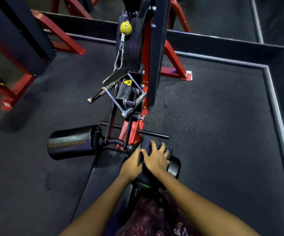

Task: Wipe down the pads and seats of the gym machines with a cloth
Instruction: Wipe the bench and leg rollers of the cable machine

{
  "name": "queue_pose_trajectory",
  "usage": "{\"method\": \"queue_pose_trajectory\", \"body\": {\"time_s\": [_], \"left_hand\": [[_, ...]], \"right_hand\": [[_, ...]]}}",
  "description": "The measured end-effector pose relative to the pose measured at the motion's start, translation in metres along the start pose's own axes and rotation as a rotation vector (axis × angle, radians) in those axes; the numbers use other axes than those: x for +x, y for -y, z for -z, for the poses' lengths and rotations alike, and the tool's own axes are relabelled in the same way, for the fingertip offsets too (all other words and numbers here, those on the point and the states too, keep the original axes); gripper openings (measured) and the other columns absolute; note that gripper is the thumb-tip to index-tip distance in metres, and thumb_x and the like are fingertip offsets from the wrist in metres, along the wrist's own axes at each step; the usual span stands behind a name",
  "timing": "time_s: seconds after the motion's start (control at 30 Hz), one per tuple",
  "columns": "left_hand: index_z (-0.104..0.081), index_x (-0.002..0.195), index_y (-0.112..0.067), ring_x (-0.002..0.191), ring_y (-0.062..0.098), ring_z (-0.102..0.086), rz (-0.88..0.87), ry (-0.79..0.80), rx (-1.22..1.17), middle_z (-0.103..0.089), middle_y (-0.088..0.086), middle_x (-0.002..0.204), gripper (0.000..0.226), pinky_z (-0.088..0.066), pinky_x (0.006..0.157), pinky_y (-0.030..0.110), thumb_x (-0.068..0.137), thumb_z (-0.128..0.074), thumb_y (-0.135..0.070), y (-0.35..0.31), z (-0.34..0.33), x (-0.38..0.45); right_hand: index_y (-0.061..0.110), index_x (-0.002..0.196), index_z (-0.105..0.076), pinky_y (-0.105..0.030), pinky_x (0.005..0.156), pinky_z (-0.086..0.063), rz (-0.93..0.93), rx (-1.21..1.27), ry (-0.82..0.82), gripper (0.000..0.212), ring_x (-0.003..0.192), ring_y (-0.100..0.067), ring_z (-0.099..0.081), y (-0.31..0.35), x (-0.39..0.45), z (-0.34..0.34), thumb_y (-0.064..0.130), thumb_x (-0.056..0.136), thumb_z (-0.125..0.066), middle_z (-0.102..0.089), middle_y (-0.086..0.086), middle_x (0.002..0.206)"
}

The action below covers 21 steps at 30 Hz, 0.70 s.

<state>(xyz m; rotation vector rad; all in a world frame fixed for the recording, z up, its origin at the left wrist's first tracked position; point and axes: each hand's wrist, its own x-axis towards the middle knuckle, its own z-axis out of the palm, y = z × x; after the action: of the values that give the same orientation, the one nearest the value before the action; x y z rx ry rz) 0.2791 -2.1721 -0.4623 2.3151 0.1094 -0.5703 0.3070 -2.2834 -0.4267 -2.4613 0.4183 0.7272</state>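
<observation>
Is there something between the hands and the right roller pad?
Only the dark cloth. It lies over the right roller pad; the right hand presses it flat, the left hand grips its edge.

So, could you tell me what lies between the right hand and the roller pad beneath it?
The dark cloth, draped over the right roller pad; the right hand presses on it in the head view.

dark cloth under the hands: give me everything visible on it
The cloth is dark, navy or black, soft fabric, bunched and draped over the right-hand roller pad, beside the machine's red frame. Most of it is hidden. The right hand lies on top with fingers spread and fairly straight, pressing it down. The left hand grips its near-left edge with curled fingers. Its full size and any pattern cannot be made out.
</observation>
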Motion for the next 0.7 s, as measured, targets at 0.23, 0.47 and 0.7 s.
{"method": "queue_pose_trajectory", "body": {"time_s": [0.23,0.47,0.7], "left_hand": [[-0.049,0.124,-0.012,0.110,0.032,-0.057,0.068,-0.164,0.035,-0.062,0.011,0.119,0.032,-0.044,0.088,0.039,0.092,-0.048,-0.010,0.007,0.042,0.031],[-0.036,0.144,-0.007,0.137,0.026,-0.038,0.009,0.186,0.085,-0.040,0.013,0.148,0.066,-0.027,0.113,0.031,0.079,-0.044,0.001,0.014,0.039,0.054],[-0.052,0.132,0.001,0.132,0.025,-0.044,0.094,0.106,-0.058,-0.050,0.016,0.139,0.058,-0.025,0.109,0.020,0.079,-0.038,0.017,0.017,0.034,0.060]], "right_hand": [[0.042,0.150,-0.006,-0.079,0.096,-0.004,-0.117,-0.009,0.022,0.081,0.141,-0.047,0.015,0.014,0.023,-0.029,0.072,0.084,-0.041,0.007,0.004,0.160],[0.040,0.150,-0.015,-0.051,0.100,-0.030,0.078,-0.304,-0.159,0.061,0.134,-0.035,-0.024,-0.025,0.015,-0.026,0.059,0.095,-0.033,-0.017,0.002,0.158],[0.023,0.141,-0.036,-0.048,0.097,-0.032,-0.050,-0.236,-0.157,0.051,0.127,-0.032,-0.032,-0.002,0.045,-0.013,0.045,0.096,-0.044,-0.038,-0.008,0.141]]}}
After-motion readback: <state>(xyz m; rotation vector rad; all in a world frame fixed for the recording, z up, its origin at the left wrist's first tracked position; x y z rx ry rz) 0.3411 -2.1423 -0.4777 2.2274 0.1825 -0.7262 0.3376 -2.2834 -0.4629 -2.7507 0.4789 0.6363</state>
